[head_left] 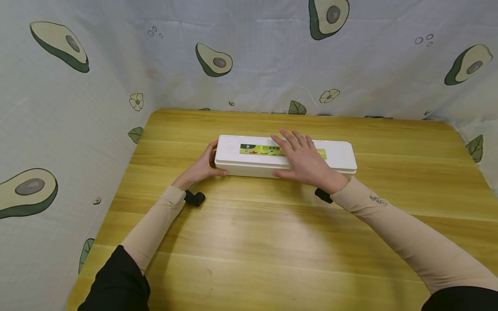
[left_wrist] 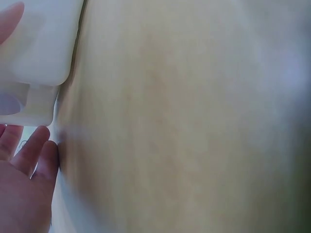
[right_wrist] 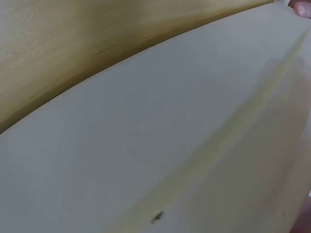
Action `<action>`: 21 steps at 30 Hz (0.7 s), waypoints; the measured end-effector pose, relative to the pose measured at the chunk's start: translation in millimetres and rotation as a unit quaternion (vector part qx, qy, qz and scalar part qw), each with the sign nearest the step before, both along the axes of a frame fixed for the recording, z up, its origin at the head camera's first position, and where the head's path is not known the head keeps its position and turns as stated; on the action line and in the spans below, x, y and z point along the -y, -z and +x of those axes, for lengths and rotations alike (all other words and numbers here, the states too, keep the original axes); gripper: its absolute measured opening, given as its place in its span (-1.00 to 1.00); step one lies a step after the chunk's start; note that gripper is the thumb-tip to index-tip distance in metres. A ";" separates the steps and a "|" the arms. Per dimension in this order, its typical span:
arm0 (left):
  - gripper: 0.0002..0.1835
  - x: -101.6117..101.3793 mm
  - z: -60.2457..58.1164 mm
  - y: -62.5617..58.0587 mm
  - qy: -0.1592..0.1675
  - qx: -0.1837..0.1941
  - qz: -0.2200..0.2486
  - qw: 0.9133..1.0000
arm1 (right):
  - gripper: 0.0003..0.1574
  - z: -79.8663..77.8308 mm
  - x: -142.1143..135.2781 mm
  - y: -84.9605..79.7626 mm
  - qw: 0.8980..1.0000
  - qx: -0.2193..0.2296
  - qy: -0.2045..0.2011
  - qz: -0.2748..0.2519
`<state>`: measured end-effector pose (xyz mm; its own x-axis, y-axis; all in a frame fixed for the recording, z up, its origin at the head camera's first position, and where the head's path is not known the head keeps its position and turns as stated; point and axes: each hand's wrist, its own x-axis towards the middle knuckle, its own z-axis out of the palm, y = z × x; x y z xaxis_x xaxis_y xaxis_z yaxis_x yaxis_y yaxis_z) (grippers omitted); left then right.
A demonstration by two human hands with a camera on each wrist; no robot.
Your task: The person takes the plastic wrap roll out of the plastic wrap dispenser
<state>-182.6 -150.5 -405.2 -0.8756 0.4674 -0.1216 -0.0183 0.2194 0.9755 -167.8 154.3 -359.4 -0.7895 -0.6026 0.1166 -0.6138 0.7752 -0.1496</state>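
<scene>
A long white plastic box (head_left: 264,158) lies on the yellow wooden surface (head_left: 264,242). The left grip (head_left: 202,166) holds 1 end; the right grip (head_left: 305,162) spreads over its top. Probably light, stiff, slippery: hold 2 ends.

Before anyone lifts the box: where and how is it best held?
Most likely at both short ends, below the lid, coming from left and right: the box is long, lies flat and runs sideways across the table.
</scene>
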 end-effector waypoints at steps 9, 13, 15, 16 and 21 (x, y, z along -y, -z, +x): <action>0.08 5.2 -8.5 21.0 -0.001 -0.013 -0.008 1.000 | 0.19 -6.1 -1.6 5.8 1.000 -0.001 0.000 0.008; 0.09 5.2 -9.1 20.8 -0.001 -0.009 -0.010 1.000 | 0.20 -8.1 -1.4 7.3 1.000 0.001 -0.001 0.011; 0.09 4.7 -9.0 18.8 -0.001 -0.003 -0.009 1.000 | 0.20 -9.0 -1.4 8.1 1.000 0.002 -0.002 0.014; 0.09 4.2 -8.0 15.8 0.001 -0.001 -0.006 1.000 | 0.20 -9.4 -1.4 8.4 1.000 0.001 -0.003 0.016; 0.06 1.8 -2.3 0.7 0.003 0.005 0.000 1.000 | 0.20 -11.6 -0.9 9.2 1.000 -0.005 -0.009 0.028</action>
<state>-185.0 -152.3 -405.9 -0.8714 0.4726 -0.1312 -0.0275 0.2199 0.9751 -179.4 155.2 -368.6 -0.7779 -0.6218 0.0904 -0.6283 0.7715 -0.1002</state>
